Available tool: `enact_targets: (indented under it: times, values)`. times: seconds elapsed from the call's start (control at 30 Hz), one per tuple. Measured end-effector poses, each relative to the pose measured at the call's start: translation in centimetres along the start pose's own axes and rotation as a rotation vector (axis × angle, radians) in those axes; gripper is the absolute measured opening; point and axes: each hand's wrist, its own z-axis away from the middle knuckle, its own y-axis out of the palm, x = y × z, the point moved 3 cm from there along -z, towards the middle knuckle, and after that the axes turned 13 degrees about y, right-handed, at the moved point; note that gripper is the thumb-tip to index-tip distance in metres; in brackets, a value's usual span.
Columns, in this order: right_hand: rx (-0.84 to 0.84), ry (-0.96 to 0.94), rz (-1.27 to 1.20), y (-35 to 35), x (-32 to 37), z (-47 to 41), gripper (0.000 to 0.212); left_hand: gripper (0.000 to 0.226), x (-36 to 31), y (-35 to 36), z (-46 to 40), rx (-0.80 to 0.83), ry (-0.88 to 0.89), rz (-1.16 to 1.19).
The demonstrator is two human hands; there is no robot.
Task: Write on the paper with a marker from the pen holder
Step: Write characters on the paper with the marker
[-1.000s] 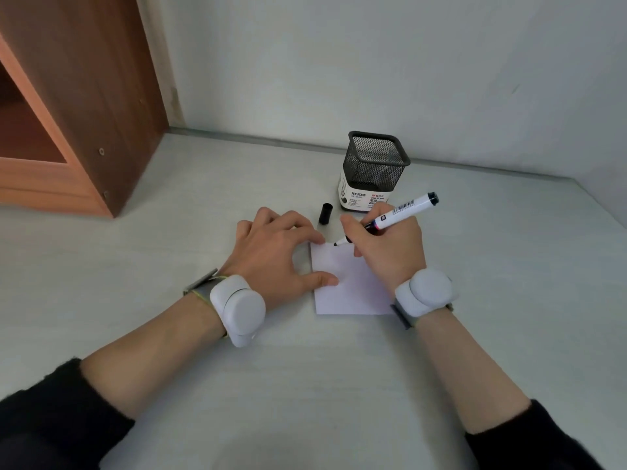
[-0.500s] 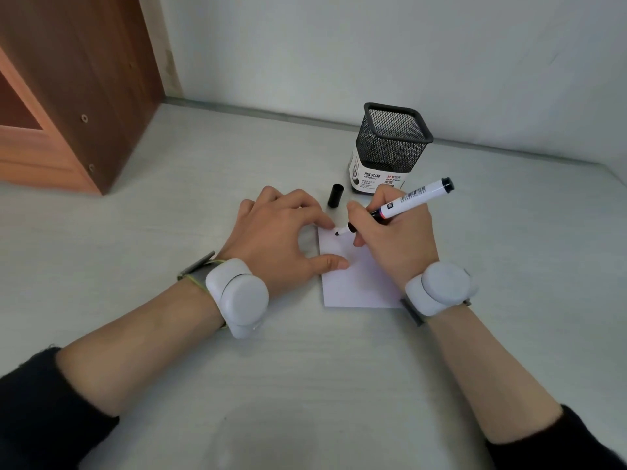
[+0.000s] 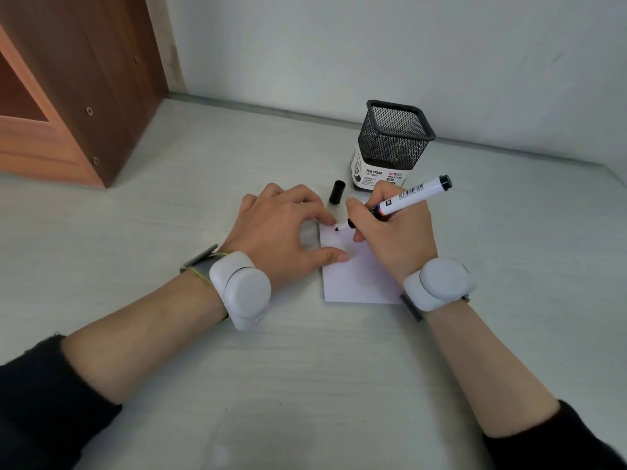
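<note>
A small white paper [image 3: 356,283] lies on the pale table. My right hand [image 3: 397,239] grips a white marker [image 3: 412,195] with a barcode label, its black tip resting on the paper's top left corner. My left hand [image 3: 281,232] lies spread at the paper's left edge, thumb and forefinger pressing on it. The marker's black cap [image 3: 337,192] lies on the table just behind the paper. The black mesh pen holder [image 3: 390,144] stands behind the cap, with nothing showing above its rim.
A brown wooden cabinet [image 3: 84,83] stands at the left rear. A white wall [image 3: 373,56] closes off the table's back edge. White sensor units are strapped on both wrists.
The view has shifted slightly. The marker tip has stayed near the paper's top left corner, and both hands keep the same grip and place.
</note>
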Motion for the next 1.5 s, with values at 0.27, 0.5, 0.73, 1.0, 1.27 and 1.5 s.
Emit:
enact_targets:
  times: [0.27,0.5,0.73,1.0,1.27,1.5]
  values:
    - [-0.001,-0.009,0.024,0.08,0.07,0.12,0.029,0.053,-0.06,-0.01,0.05,0.001,0.002,-0.005]
    - [0.001,0.0,0.037,0.09,0.09,0.09,0.028,0.052,-0.25,-0.19,0.04,0.016,-0.008,-0.004]
    - [0.026,-0.005,0.042,0.13,-0.07,0.0,0.029,0.052,-0.26,-0.21,0.07,0.023,-0.011,-0.012]
    - [0.036,0.013,0.038,-0.01,0.11,0.08,0.029,0.062,-0.35,-0.19,0.14,0.038,-0.008,-0.025]
    - [0.087,0.007,0.028,-0.04,0.11,0.0,0.03,0.065,-0.34,-0.29,0.13,0.048,-0.01,-0.029]
    - [-0.001,0.018,-0.039,-0.79,-0.5,-0.37,0.032,0.066,-0.29,-0.23,0.13,0.051,-0.013,-0.029]
